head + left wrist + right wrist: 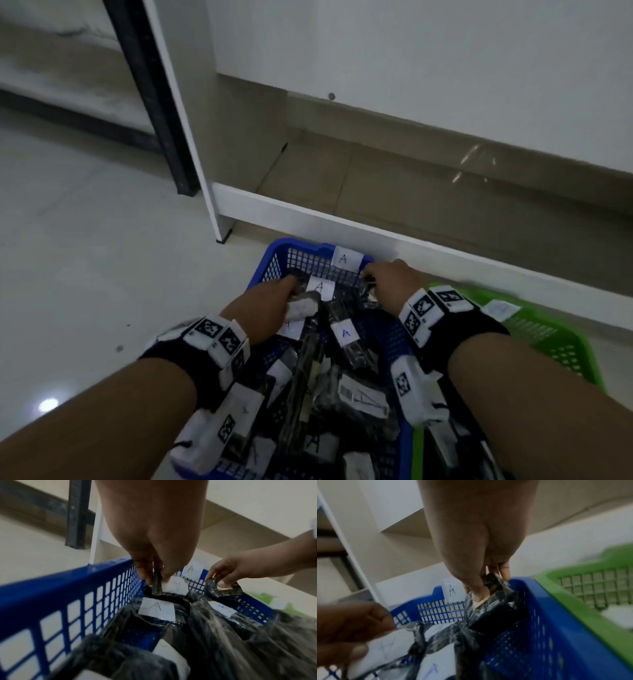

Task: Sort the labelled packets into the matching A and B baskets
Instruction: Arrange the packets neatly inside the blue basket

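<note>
The blue basket (270, 260) carries a white "A" tag (346, 261) on its far rim and holds several black plastic packets with white "A" labels. My left hand (274, 301) is inside it at the far left, pinching the edge of a black packet labelled A (158, 584). My right hand (383, 277) is at the far right corner, pinching another black packet (494, 588) just above the pile. In the right wrist view this packet (498, 609) hangs beside the blue wall (539, 615). Its label is hidden.
A green basket (555, 335) stands against the blue one on the right, with a blurred white tag on its rim. A white cabinet base (342, 222) runs just behind both baskets, and a dark post (154, 102) stands at the back left. Pale floor tiles lie to the left.
</note>
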A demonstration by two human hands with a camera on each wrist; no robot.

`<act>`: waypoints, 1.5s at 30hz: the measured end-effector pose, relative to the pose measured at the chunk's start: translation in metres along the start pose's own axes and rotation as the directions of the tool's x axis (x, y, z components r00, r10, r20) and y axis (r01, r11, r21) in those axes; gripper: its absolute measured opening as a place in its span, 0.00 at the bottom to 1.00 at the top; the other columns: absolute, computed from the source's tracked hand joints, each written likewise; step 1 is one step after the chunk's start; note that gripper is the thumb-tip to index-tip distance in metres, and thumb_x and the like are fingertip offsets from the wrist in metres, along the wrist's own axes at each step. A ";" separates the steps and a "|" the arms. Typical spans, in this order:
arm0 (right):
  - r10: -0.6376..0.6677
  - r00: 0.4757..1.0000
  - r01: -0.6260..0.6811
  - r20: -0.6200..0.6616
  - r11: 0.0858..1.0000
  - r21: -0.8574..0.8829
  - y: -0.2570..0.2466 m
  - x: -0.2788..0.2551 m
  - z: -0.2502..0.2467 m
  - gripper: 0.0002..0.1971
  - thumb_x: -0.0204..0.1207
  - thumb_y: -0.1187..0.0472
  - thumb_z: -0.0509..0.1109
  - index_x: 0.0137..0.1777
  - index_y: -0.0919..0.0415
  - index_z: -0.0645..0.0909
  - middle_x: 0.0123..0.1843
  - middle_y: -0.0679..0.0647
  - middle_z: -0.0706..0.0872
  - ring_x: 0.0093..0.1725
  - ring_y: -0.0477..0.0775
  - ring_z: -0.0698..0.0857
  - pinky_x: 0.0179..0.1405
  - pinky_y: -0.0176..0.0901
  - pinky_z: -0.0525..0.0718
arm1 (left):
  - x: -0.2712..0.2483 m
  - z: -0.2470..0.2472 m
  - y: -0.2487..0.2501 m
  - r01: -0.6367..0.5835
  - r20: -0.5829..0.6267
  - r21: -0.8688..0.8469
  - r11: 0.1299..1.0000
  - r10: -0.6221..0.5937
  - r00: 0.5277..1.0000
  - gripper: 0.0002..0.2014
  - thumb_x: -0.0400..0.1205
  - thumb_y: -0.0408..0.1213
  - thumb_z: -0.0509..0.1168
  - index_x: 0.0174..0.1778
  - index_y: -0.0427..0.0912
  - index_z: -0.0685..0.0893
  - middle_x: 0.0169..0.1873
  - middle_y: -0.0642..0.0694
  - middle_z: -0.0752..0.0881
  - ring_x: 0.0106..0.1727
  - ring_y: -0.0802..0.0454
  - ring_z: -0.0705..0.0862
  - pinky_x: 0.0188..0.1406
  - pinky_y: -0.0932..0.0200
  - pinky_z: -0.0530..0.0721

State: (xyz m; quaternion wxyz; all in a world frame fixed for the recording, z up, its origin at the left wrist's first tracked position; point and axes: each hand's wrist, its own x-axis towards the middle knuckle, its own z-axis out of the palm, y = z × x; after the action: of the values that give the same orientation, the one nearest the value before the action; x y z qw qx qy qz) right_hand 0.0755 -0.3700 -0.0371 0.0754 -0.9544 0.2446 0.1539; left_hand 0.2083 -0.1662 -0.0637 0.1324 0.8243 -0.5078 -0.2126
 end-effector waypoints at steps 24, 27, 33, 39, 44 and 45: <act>-0.129 0.972 0.105 -0.196 0.986 -0.126 0.003 -0.030 0.038 0.17 0.60 0.71 0.77 0.51 0.68 0.83 0.48 0.66 0.85 0.46 0.67 0.85 0.40 0.51 0.84 | 0.073 -0.028 -0.007 -0.135 0.113 0.359 0.923 0.101 0.988 0.16 0.84 0.36 0.57 0.69 0.42 0.75 0.66 0.40 0.77 0.66 0.42 0.77 0.63 0.50 0.77; -0.052 0.992 0.035 -0.119 0.989 -0.142 0.007 -0.030 0.045 0.22 0.80 0.63 0.62 0.74 0.64 0.72 0.69 0.64 0.77 0.67 0.65 0.76 0.64 0.52 0.75 | 0.072 -0.026 -0.009 -0.151 0.081 0.340 0.928 0.131 0.988 0.19 0.83 0.35 0.58 0.71 0.42 0.72 0.67 0.39 0.76 0.66 0.41 0.77 0.63 0.47 0.77; 0.040 0.994 -0.065 -0.102 0.965 -0.255 -0.006 -0.025 0.040 0.20 0.79 0.59 0.61 0.70 0.59 0.68 0.69 0.59 0.72 0.68 0.62 0.72 0.64 0.51 0.70 | 0.063 -0.028 -0.019 -0.265 0.033 0.434 0.861 0.279 0.960 0.22 0.83 0.42 0.59 0.73 0.45 0.70 0.67 0.43 0.76 0.67 0.43 0.75 0.64 0.50 0.73; 0.036 0.960 -0.028 -0.277 0.999 0.031 -0.027 -0.034 0.023 0.13 0.74 0.52 0.64 0.53 0.59 0.73 0.50 0.57 0.78 0.51 0.59 0.78 0.46 0.47 0.71 | 0.051 -0.020 -0.026 -0.271 0.082 0.494 0.826 0.266 0.960 0.25 0.81 0.45 0.61 0.76 0.49 0.68 0.68 0.46 0.73 0.71 0.45 0.70 0.71 0.53 0.63; -0.007 1.000 0.007 0.014 1.000 -0.002 -0.051 -0.043 0.015 0.19 0.77 0.39 0.62 0.52 0.56 0.72 0.43 0.55 0.82 0.46 0.59 0.84 0.35 0.44 0.76 | 0.050 -0.024 -0.017 -0.272 0.030 0.508 0.818 0.298 0.954 0.22 0.80 0.42 0.61 0.71 0.45 0.72 0.66 0.43 0.74 0.68 0.44 0.72 0.69 0.51 0.65; -0.011 0.998 0.013 0.058 0.999 -0.030 -0.053 -0.044 0.017 0.23 0.76 0.39 0.63 0.60 0.57 0.70 0.49 0.57 0.84 0.49 0.60 0.84 0.37 0.44 0.77 | 0.048 -0.025 -0.014 -0.291 0.022 0.510 0.809 0.326 0.945 0.20 0.80 0.42 0.61 0.69 0.44 0.73 0.64 0.43 0.75 0.66 0.43 0.74 0.67 0.51 0.66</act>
State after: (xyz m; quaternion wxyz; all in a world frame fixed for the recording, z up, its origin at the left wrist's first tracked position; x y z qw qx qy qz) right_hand 0.0603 -0.3004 -0.0353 0.0690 -0.9520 0.2341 0.1845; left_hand 0.2505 -0.2022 -0.0580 -0.0393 0.7431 -0.6678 -0.0199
